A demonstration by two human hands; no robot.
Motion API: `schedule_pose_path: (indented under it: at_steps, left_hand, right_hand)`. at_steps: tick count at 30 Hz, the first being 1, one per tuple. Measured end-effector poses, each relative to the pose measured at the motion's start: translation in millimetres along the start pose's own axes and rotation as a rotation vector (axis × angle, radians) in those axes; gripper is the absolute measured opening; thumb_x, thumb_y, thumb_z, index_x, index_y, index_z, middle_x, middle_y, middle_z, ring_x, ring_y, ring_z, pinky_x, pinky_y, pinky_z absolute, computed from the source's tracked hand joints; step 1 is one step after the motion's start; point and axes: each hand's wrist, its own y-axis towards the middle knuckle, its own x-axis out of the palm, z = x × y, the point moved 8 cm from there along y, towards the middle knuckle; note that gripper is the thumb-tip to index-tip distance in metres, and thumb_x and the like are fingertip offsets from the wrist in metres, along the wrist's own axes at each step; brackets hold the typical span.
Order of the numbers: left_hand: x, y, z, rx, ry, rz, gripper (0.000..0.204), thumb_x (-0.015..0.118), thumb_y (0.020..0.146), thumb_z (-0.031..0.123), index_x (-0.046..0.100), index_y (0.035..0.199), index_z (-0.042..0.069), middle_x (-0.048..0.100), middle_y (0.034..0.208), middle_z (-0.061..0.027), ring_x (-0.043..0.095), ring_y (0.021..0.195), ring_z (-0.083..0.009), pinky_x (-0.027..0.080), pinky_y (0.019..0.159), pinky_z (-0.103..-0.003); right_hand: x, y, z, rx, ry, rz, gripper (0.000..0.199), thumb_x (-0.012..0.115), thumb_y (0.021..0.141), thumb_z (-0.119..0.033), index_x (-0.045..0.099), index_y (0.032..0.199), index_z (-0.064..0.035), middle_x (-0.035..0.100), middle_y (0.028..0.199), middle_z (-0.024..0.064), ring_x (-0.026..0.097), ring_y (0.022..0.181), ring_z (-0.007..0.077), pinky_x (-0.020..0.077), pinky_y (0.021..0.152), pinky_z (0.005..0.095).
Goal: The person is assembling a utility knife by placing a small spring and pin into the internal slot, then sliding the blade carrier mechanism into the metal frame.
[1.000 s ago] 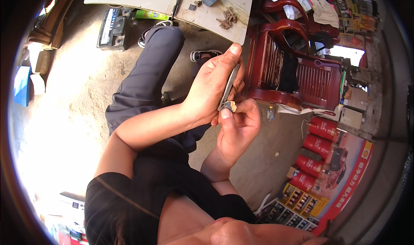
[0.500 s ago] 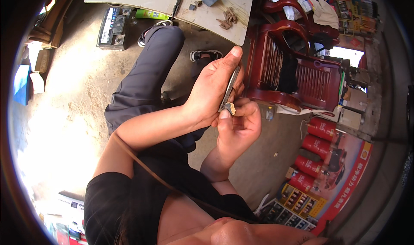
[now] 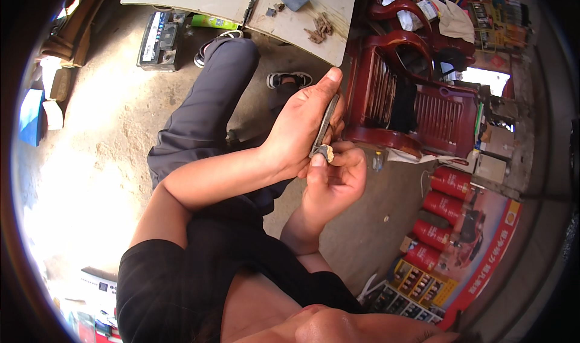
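Observation:
My left hand [image 3: 302,128] grips a thin grey metal tool [image 3: 325,125], a flat blade-like strip that runs up along my index finger. My right hand [image 3: 335,183] sits just below it and pinches a small tan piece [image 3: 326,153] between thumb and fingers. The lower end of the metal tool touches that small piece. Both hands are held together in front of my chest, above my grey-trousered legs [image 3: 208,107].
A pale board [image 3: 241,2] lies on the ground ahead with small brown parts [image 3: 318,29], a dark block and a pen-like tool. A car battery [image 3: 158,40] sits left of it. Dark red plastic chairs [image 3: 417,101] stand right; red cans [image 3: 444,204] lie at lower right.
The hands stay locked together with the tool against the small piece; they have shifted only very slightly.

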Motion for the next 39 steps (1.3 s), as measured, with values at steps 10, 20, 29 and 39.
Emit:
schedule_pose_path:
  at_steps: [10, 20, 29, 39]
  left_hand:
    - [-0.3, -0.2, 1.5, 0.03, 0.012, 0.014, 0.053, 0.039, 0.096, 0.043, 0.036, 0.055, 0.01, 0.029, 0.046, 0.002, 0.025, 0.037, -0.0072, 0.023, 0.038, -0.023]
    - [-0.1, -0.9, 5.9, 0.083, 0.067, 0.008, 0.051, 0.039, 0.096, 0.042, 0.036, 0.057, 0.011, 0.032, 0.048, 0.0017, 0.028, 0.038, -0.0072, 0.026, 0.04, -0.022]
    - [-1.7, -0.2, 4.0, 0.084, 0.086, 0.021, 0.049, 0.039, 0.097, 0.041, 0.037, 0.058, 0.011, 0.033, 0.048, 0.0016, 0.03, 0.038, -0.0072, 0.027, 0.04, -0.022]
    - [-0.3, -5.6, -4.5, -0.019, 0.086, 0.017, 0.054, 0.039, 0.095, 0.046, 0.038, 0.056, 0.009, 0.032, 0.047, 0.0016, 0.028, 0.035, -0.007, 0.024, 0.036, -0.021]
  right_hand:
    - [0.1, -0.3, 0.6, -0.015, 0.009, -0.028, 0.022, 0.061, 0.075, 0.005, 0.041, 0.079, -0.0015, 0.052, 0.083, 0.0108, 0.052, 0.061, 0.0096, 0.045, 0.046, 0.0203]
    - [-2.4, -4.2, -3.3, -0.003, -0.066, 0.032, 0.024, 0.065, 0.07, 0.008, 0.045, 0.079, -0.0004, 0.054, 0.083, 0.0099, 0.052, 0.075, 0.013, 0.0457, 0.072, 0.0253]
    - [-5.6, -6.7, -3.5, -0.012, -0.1, 0.049, 0.023, 0.066, 0.07, 0.008, 0.046, 0.079, 0.0001, 0.054, 0.083, 0.0105, 0.052, 0.074, 0.0138, 0.0459, 0.071, 0.0257]
    - [-10.7, -7.5, 2.7, -0.026, 0.05, 0.006, 0.023, 0.063, 0.076, -0.001, 0.041, 0.08, -0.0011, 0.051, 0.08, 0.0108, 0.052, 0.061, 0.0119, 0.0443, 0.043, 0.0214]
